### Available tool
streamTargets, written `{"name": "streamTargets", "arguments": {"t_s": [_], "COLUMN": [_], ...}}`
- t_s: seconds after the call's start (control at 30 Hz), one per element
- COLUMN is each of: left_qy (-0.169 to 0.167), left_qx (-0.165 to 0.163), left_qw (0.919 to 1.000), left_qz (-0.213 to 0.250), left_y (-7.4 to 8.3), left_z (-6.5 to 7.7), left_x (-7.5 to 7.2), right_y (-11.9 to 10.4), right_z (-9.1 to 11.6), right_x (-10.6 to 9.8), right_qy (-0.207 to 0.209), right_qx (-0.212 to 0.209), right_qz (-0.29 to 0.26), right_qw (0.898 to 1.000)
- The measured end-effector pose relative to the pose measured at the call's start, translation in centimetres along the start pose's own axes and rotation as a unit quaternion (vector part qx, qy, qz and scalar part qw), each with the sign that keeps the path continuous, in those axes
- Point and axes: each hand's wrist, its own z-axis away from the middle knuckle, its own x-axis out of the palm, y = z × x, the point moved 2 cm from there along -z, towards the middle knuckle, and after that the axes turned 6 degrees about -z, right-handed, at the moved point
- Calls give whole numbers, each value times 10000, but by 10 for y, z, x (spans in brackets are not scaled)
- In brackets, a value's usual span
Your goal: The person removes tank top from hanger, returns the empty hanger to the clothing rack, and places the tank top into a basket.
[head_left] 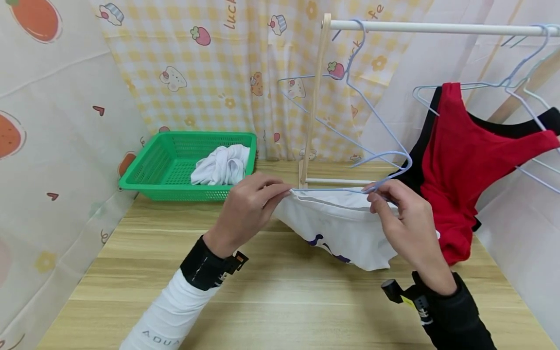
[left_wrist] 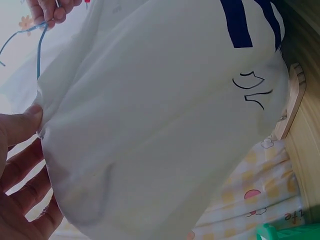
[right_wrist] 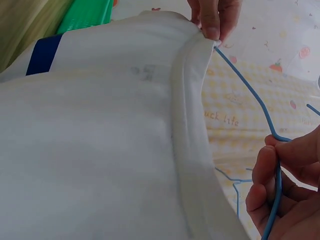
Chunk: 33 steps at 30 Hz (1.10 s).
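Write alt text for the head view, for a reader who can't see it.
A left hand pinches the edge of a white fabric garment with dark markings, while the right hand grips a thin blue hanger, over a wooden table. Behind, a green plastic basket holds bunched white cloth; to the right, red and black clothing hangs from a white-railed rack.

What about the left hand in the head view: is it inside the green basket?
No, the left hand pinches the edge of the white garment, outside the green basket.
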Motion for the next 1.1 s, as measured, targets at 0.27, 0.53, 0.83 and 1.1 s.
{"name": "streamTargets", "arguments": {"t_s": [0.27,0.53,0.83,1.1], "left_qy": [231,465,709,618], "left_qx": [-241,-593,-2364,-3605], "left_qw": [9994,9958,9462,8362], "left_qz": [92,528,2092,4087], "left_y": [-11,-17,-13,-10], "left_z": [1,1,2,4], "left_x": [-11,-15,-10,0], "right_y": [8,15,25,33], "right_z": [4,7,13,14], "right_x": [-13,-19,-21,-23], "right_qy": [374,591,794,1236], "right_qx": [500,1017,1510,1914], "right_qz": [-180,-481,-608,-1069], "right_qw": [9979,9919,9835,9678]}}
